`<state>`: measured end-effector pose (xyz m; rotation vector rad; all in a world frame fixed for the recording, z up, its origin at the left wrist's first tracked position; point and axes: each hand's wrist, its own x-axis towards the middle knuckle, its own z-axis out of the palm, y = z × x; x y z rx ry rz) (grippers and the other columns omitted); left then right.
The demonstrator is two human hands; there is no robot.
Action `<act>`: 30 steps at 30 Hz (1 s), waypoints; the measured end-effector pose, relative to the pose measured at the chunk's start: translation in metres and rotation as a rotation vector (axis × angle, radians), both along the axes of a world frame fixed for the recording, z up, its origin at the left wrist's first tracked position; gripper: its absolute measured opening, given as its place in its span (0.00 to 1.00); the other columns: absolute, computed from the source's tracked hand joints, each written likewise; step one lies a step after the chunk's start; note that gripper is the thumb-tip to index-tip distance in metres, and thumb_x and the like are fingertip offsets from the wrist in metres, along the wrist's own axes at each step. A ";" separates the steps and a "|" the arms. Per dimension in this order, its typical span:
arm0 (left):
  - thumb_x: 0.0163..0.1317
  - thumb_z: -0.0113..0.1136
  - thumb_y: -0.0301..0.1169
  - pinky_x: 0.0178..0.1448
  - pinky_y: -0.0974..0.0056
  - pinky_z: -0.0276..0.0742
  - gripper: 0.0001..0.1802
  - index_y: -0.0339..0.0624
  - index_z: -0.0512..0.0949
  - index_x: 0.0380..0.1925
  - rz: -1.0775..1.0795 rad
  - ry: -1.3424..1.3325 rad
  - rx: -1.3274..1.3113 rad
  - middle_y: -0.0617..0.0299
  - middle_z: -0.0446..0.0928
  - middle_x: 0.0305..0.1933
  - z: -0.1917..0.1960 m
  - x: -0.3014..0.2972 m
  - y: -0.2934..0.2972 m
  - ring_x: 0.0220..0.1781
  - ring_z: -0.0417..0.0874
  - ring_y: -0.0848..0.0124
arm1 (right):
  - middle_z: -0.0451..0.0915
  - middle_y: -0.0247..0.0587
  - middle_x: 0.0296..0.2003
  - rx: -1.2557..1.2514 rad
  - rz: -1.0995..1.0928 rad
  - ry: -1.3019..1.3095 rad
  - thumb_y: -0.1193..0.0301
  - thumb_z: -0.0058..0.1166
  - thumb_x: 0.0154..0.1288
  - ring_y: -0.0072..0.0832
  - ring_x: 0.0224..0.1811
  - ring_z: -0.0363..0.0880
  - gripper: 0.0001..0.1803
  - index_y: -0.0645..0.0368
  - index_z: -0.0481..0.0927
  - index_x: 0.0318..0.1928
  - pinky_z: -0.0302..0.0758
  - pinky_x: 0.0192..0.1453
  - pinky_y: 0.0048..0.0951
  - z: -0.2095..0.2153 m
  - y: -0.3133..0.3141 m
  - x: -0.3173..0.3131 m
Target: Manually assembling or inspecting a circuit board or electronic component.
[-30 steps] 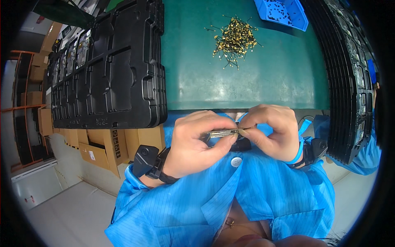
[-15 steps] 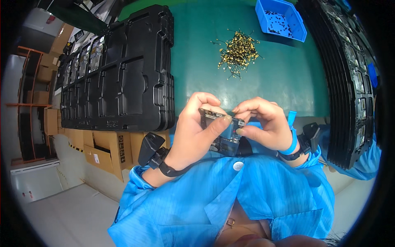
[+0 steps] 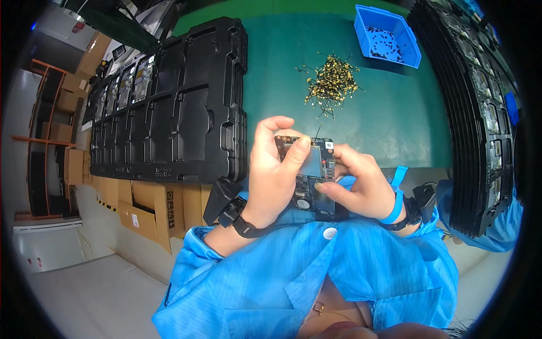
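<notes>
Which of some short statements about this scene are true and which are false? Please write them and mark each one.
1. Both hands hold one circuit board. True: the left hand grips its left edge and the right hand its right side.
2. The blue bin stands at the near left corner of the table. False: it stands at the far right of the green table.
3. A pile of small gold-coloured parts lies on the table beyond the hands. True.
4. The black trays on the left are stacked on the floor. False: they lie on the table, above the cardboard boxes.
5. The person wears a red coat. False: the coat is blue.
</notes>
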<state>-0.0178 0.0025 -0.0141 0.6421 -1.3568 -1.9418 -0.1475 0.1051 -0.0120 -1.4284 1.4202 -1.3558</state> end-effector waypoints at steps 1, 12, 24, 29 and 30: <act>0.59 0.58 0.33 0.45 0.71 0.69 0.22 0.40 0.61 0.48 0.024 -0.028 -0.054 0.62 0.71 0.38 0.000 0.000 0.000 0.40 0.72 0.78 | 0.78 0.43 0.27 0.035 -0.002 0.067 0.78 0.58 0.51 0.24 0.22 0.77 0.23 0.66 0.69 0.49 0.71 0.28 0.21 0.000 0.001 0.000; 0.34 0.75 0.44 0.61 0.53 0.60 0.66 0.22 0.38 0.61 -0.023 -0.487 -0.903 0.38 0.52 0.57 0.017 0.000 0.008 0.59 0.59 0.47 | 0.77 0.41 0.39 -0.004 -0.129 -0.395 0.78 0.48 0.61 0.18 0.41 0.75 0.17 0.68 0.66 0.50 0.74 0.41 0.22 -0.003 -0.011 0.005; 0.33 0.72 0.33 0.59 0.59 0.62 0.65 0.32 0.33 0.64 -0.362 -0.335 -0.479 0.46 0.58 0.53 0.017 0.011 -0.003 0.55 0.66 0.56 | 0.73 0.41 0.44 -0.153 -0.034 -0.312 0.75 0.56 0.56 0.24 0.42 0.73 0.25 0.64 0.64 0.54 0.71 0.46 0.27 -0.012 -0.006 -0.015; 0.40 0.65 0.41 0.61 0.62 0.61 0.57 0.33 0.41 0.65 -0.949 0.184 0.550 0.50 0.63 0.54 0.001 0.018 -0.018 0.56 0.67 0.62 | 0.73 0.43 0.42 -0.388 0.119 0.024 0.71 0.65 0.46 0.31 0.45 0.73 0.25 0.62 0.73 0.46 0.70 0.46 0.30 -0.021 -0.024 -0.034; 0.47 0.59 0.40 0.61 0.63 0.60 0.46 0.32 0.49 0.63 -0.773 0.240 0.673 0.51 0.65 0.54 0.010 0.018 -0.001 0.58 0.67 0.64 | 0.74 0.41 0.38 -0.363 0.086 -0.148 0.74 0.65 0.45 0.30 0.42 0.73 0.17 0.63 0.77 0.38 0.70 0.45 0.29 -0.020 -0.026 -0.023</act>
